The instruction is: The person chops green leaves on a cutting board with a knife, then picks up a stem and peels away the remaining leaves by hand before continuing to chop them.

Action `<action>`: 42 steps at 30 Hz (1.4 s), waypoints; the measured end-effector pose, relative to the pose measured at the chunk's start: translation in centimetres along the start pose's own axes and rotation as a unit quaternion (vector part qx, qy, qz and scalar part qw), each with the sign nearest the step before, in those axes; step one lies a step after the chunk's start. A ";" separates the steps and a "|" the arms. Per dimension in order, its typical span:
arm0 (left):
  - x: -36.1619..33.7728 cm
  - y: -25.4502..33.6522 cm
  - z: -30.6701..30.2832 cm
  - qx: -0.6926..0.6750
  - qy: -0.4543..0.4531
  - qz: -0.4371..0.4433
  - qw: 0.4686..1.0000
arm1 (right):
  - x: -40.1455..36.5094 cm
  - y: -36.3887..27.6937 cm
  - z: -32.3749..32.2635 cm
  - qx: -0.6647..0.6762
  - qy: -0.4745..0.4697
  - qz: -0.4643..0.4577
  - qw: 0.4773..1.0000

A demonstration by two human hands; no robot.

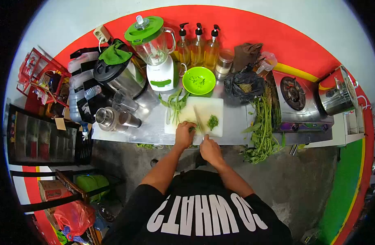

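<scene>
My right hand is closed around the handle of a knife, whose blade points away from me over the white cutting board. Beside the blade, my left hand has its fingers bent around green leaves at the board's near edge. Long leafy stems lie on the board's left part and reach past its far edge. A small pile of chopped greens rests right of the knife. Behind the board is a green bowl with some cut greens inside.
On the metal table, a blender, pump bottles and a black plastic bag stand behind the board. Metal shakers are at the left. Long green stalks hang over the front edge beside a gas stove.
</scene>
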State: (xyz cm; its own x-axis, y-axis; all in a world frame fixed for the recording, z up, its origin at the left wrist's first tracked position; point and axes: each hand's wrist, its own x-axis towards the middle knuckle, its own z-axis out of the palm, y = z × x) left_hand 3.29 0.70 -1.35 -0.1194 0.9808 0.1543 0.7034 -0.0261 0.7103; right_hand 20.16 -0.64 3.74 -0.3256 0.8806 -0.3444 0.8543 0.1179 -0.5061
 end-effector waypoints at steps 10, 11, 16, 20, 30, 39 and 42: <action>0.1 0.1 -0.2 0.004 -0.005 -0.013 1.000 | 1.7 -0.7 0.6 -0.020 -0.014 0.026 0.999; 0.0 -0.1 -0.1 -0.002 -0.001 -0.011 1.000 | 1.8 -0.5 0.5 -0.027 -0.012 0.006 1.000; 0.5 -0.9 0.4 -0.040 0.000 -0.005 0.999 | 0.8 -0.2 1.2 -0.021 -0.022 0.006 1.000; 0.2 0.1 -0.1 -0.029 0.012 -0.005 0.999 | 2.3 -0.2 1.7 -0.011 -0.016 0.027 0.999; 0.5 0.5 -0.2 -0.047 -0.014 -0.060 0.997 | 0.5 -0.8 0.1 -0.033 -0.034 -0.010 0.999; -0.1 0.7 0.1 -0.036 0.030 -0.050 0.998 | 1.9 0.1 0.6 -0.065 -0.039 -0.032 0.997; 0.1 1.0 -0.1 -0.058 0.052 -0.054 0.996 | 1.3 0.0 0.8 -0.061 -0.040 -0.013 0.997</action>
State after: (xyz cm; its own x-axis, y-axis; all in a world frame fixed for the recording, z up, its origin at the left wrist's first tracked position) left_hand 3.91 0.75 -0.55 -0.2661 0.9541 0.1375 0.5977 0.0514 0.8001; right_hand 19.46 0.11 2.69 -0.3746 0.8377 -0.3975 0.8871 0.1991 -0.4164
